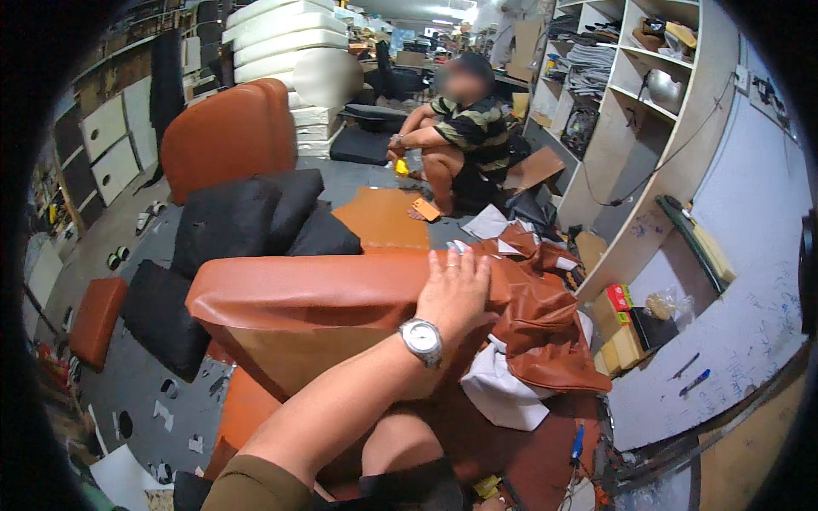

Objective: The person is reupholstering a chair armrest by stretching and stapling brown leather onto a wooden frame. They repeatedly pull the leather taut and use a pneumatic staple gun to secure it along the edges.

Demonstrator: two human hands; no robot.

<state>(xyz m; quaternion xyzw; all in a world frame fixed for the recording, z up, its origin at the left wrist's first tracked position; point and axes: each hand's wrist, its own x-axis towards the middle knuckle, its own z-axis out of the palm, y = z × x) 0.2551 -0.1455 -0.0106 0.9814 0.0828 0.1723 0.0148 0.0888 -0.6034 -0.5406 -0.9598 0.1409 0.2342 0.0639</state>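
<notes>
My left hand (456,289), with a watch (420,339) on the wrist, lies with fingers stretched out over the top of a padded furniture piece (324,285). That piece is covered in orange-brown leather along its upper part and shows a bare tan panel (290,349) below. It stands on edge before my bent knee (405,439). Right beside my hand is a crumpled heap of brown leather cover (545,315) with white lining (503,387). My right hand is not in view.
A person (464,128) squats ahead near a flat tan leather sheet (383,217). Black cushions (226,221) and a rounded brown padded back (226,140) stand left. Shelving (635,111) lines the right. A blue-handled tool (578,443) lies low right; white foam blocks (285,51) are stacked behind.
</notes>
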